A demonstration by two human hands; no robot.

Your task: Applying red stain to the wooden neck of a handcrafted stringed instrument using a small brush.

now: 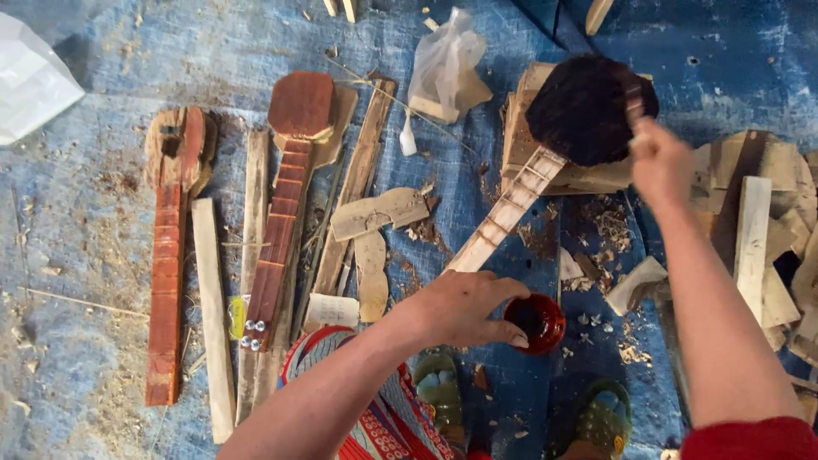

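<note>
My left hand [464,308] pinches the small, light, spill-prone stain cup [535,323] by its rim; my right hand [660,162] grips the thin brush [634,104]

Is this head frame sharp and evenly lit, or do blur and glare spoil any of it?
Head view: daylight is soft, shadows faint; the right hand and its brush are slightly motion-blurred over the dark-stained body; the white object at top left is overexposed; the left hand at the small cup is reasonably sharp.
</note>
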